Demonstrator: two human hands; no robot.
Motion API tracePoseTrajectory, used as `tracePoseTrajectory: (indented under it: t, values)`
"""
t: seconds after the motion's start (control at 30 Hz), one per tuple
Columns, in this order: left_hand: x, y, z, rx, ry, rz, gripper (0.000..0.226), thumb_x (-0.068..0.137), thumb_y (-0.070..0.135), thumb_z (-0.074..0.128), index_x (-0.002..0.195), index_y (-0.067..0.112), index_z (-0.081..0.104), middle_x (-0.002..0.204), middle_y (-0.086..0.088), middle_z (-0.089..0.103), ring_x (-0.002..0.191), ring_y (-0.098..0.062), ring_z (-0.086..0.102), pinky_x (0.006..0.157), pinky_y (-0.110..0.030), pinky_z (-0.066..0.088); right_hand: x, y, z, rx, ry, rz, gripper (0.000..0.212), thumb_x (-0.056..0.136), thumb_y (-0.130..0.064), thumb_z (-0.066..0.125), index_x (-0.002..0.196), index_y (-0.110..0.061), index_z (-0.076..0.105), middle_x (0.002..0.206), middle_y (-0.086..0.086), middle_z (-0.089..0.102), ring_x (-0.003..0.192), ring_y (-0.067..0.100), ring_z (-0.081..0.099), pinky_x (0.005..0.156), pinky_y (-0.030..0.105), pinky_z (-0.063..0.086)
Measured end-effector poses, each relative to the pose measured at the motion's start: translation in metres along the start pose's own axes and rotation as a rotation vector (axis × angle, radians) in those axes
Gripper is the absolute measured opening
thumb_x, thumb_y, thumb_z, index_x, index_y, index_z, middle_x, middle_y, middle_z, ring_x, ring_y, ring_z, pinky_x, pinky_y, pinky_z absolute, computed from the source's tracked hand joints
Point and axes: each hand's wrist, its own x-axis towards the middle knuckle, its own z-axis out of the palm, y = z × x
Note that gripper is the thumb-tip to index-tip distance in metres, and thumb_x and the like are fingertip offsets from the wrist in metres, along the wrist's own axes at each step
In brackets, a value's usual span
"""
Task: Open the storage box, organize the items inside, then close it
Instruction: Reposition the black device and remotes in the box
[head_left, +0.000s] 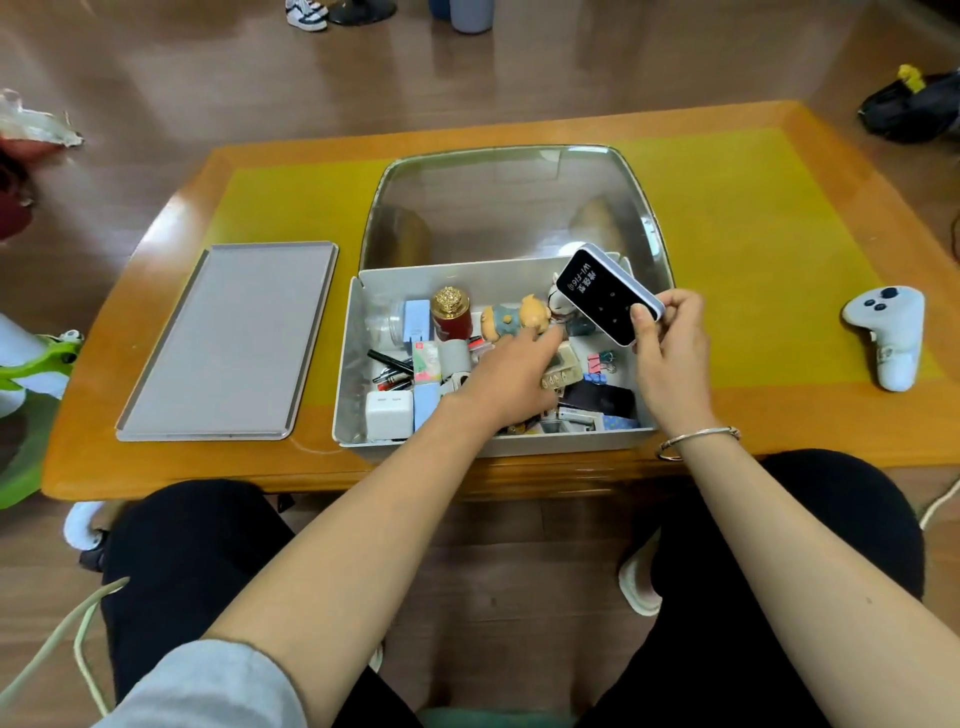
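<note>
The white storage box (467, 448) stands open on the table, its clear lid (509, 202) tipped up behind it. Inside lie several small items: a toy figure (511, 318), a red bottle with a gold cap (452, 318), a white charger (388, 415), pens (389, 370), binder clips (602, 361) and a black wallet (597, 397). My left hand (509, 384) reaches into the box, fingers stretched out toward the toy figure. My right hand (670, 353) grips a black-faced white Wi-Fi device (602, 293) above the box's right rear corner.
A flat grey tray (234, 343) lies on the table left of the box. A white controller (888, 332) sits at the table's right end. The yellow mat (753, 249) covers the tabletop. A person's shoes (306, 13) show on the floor beyond.
</note>
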Motion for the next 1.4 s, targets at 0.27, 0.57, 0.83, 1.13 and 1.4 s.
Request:
tracePoseTrajectory:
  t: [0.27, 0.57, 0.83, 1.13, 1.4]
  values:
    - [-0.019, -0.002, -0.056, -0.546, 0.648, -0.241, 0.059, 0.086, 0.017, 0.066, 0.133, 0.018, 0.030, 0.122, -0.003, 0.043, 0.097, -0.012, 0.051, 0.064, -0.006, 0.041, -0.001, -0.001, 0.000, 0.032, 0.004, -0.001, 0.010, 0.097, -0.018, 0.046, 0.102, -0.012, 0.040, 0.071, -0.012, 0.042, 0.058, -0.004, 0.042, 0.051, 0.018, 0.032]
    - [-0.051, -0.049, -0.064, -0.261, 0.468, -0.668, 0.057, 0.082, 0.017, 0.068, 0.128, 0.010, 0.036, 0.132, -0.016, 0.035, 0.108, -0.035, 0.052, 0.084, -0.035, 0.047, 0.000, 0.000, 0.000, 0.062, -0.001, 0.024, 0.017, 0.098, -0.021, 0.046, 0.105, -0.006, 0.041, 0.074, -0.011, 0.046, 0.061, 0.004, 0.044, 0.053, 0.025, 0.039]
    - [-0.029, -0.023, -0.052, 0.219, 0.306, -0.452, 0.055, 0.082, 0.036, 0.069, 0.129, 0.016, 0.048, 0.139, -0.012, 0.040, 0.126, -0.031, 0.037, 0.100, -0.043, 0.034, -0.002, -0.001, 0.000, 0.080, 0.015, 0.031, 0.015, 0.098, -0.021, 0.046, 0.105, -0.008, 0.041, 0.073, -0.011, 0.045, 0.061, 0.005, 0.043, 0.054, 0.027, 0.038]
    - [0.031, 0.019, -0.002, 0.253, -0.387, 0.059, 0.090, 0.071, 0.052, 0.076, 0.145, 0.029, 0.031, 0.144, -0.006, 0.036, 0.128, -0.032, 0.036, 0.100, -0.046, 0.038, -0.002, 0.000, 0.000, 0.100, 0.035, 0.004, 0.010, 0.097, -0.017, 0.046, 0.100, -0.013, 0.038, 0.072, -0.011, 0.043, 0.058, -0.005, 0.043, 0.051, 0.011, 0.033]
    - [0.041, 0.041, 0.016, 0.451, -0.392, 0.054, 0.076, 0.074, 0.041, 0.073, 0.135, 0.020, 0.033, 0.128, -0.009, 0.043, 0.117, -0.032, 0.046, 0.091, -0.050, 0.041, -0.001, 0.004, 0.001, 0.073, 0.029, 0.001, 0.011, 0.097, -0.018, 0.047, 0.102, -0.011, 0.041, 0.072, -0.012, 0.041, 0.058, -0.003, 0.043, 0.053, 0.013, 0.033]
